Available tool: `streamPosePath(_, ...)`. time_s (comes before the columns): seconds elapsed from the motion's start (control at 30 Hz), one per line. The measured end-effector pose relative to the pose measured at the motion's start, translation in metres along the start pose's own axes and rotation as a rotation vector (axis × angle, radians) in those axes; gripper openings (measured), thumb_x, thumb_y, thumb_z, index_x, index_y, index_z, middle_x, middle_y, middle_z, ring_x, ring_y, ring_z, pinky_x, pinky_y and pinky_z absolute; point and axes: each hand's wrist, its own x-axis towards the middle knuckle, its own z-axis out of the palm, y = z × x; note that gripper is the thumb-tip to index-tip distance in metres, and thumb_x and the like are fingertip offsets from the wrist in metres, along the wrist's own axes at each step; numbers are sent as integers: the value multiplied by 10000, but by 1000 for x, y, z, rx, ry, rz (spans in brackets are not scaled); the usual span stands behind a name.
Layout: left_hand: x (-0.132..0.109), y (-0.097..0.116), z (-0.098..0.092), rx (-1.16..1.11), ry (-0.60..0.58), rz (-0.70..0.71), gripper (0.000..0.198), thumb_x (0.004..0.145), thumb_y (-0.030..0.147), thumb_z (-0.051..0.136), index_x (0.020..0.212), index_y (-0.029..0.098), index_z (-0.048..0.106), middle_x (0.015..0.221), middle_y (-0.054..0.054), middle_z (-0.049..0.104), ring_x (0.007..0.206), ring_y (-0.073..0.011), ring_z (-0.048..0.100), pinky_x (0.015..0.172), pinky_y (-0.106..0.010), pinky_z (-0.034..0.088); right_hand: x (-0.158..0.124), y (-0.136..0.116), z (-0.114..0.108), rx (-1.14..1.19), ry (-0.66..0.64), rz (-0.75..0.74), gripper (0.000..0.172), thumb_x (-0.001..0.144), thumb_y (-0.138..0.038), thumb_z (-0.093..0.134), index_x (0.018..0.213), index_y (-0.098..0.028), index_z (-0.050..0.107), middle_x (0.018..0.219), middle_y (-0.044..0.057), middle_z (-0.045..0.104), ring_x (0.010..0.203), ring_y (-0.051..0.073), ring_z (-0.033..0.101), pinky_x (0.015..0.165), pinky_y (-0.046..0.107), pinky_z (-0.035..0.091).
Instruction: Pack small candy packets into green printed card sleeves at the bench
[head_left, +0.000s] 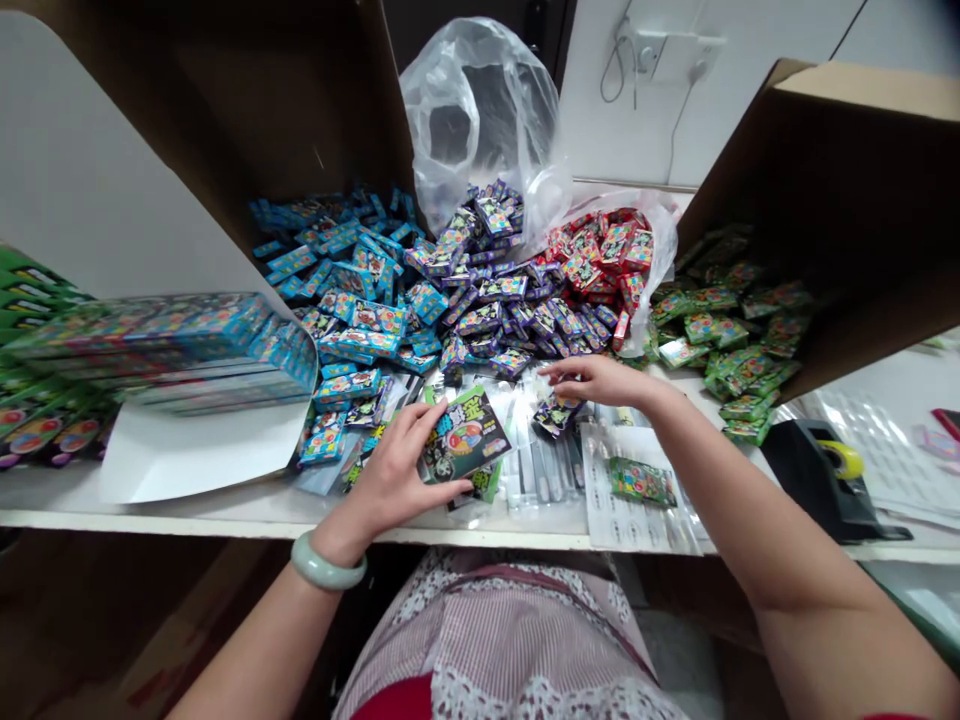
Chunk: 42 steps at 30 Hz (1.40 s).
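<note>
My left hand (401, 462), with a pale green bangle at the wrist, has its thumb and fingers around the left side of a dark card with green edges and coloured pictures (466, 436). My right hand (589, 382) reaches over a small dark purple packet (556, 413); its fingers are bent at the packet's upper edge, and whether they grip it is unclear. Clear plastic sleeves (534, 462) lie between the hands. Purple boxes (501, 318) are heaped just beyond them, with blue boxes (360, 330) to the left.
Red packets (592, 255) lie in a clear bag, green packets (739, 345) at the right. A green packet (641, 482) rests on a printed sheet. A black tape dispenser (817, 480) stands right. Cardboard boxes flank the heaps; an open white box (202, 450) sits left.
</note>
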Motion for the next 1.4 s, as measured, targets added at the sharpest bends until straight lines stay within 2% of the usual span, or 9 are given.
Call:
streamPosePath(0.13,-3,3,-1,10,-13,1,898,731,429,760,1465,252,275,1307,-125,422,1232,-319,455,1050,-495,415,-9,-6,17,-245,228,71,410,869,-344,603,1233,-156,585,1255,147,616,1157,287,565,991,456,444)
streamPosePath(0.27,-5,4,-5,36,-23,6,904,729,423,766,1469,247,276,1305,-130,425,1230,-322,456,1049,-496,415,-24,-11,44,-402,177,158,709,693,-531,747,1239,-126,548,1218,205,595,1140,391,544,938,538,456)
streamPosePath(0.37,-5,4,-3,40,-42,16,921,727,433,767,1476,256,263,1326,-135,420,1243,-328,447,1055,-504,409,-34,-19,52,-379,254,232,630,711,-419,728,1229,-114,540,1151,199,603,1093,370,567,913,516,480)
streamPosePath(0.5,-5,5,3,47,-52,53,959,721,440,770,1492,267,227,1336,-139,412,1251,-338,431,1055,-531,400,-46,-43,39,-307,458,-20,633,745,-316,668,1328,-181,461,1322,157,510,1248,321,469,1042,495,404)
streamPosePath(0.8,-5,9,5,45,-86,159,983,712,447,769,1499,222,225,1330,-148,420,1237,-333,432,1044,-521,407,-57,-88,32,-470,33,-320,622,753,-291,718,1331,-206,503,1376,165,474,1258,339,452,1037,515,382)
streamPosePath(0.93,-8,13,8,-37,-117,144,994,685,461,787,1488,212,256,1316,-149,431,1235,-331,437,1036,-513,418,-49,-81,34,-306,-30,-342,787,721,-386,773,1395,-214,404,1403,160,447,1299,311,438,1060,481,390)
streamPosePath(1.03,-10,15,8,-55,-76,95,1005,664,471,799,1479,203,275,1309,-155,431,1234,-333,440,1037,-516,419,-45,-77,40,-155,54,-325,907,710,-468,773,1445,-229,298,1437,156,408,1317,300,429,1052,464,411)
streamPosePath(1.2,-12,13,4,-60,13,55,1007,650,519,791,1462,176,305,1308,-170,434,1237,-331,439,1053,-511,403,-42,-90,66,-137,287,-286,432,921,-348,544,1336,-274,450,1146,102,661,1096,285,592,940,520,429)
streamPosePath(1.4,-27,7,-16,-129,77,85,1036,640,604,761,1476,214,288,1296,-162,456,1198,-345,469,1014,-535,419,-16,-91,75,207,461,-216,284,934,-340,513,1189,-253,604,1004,64,726,945,224,670,845,383,497)
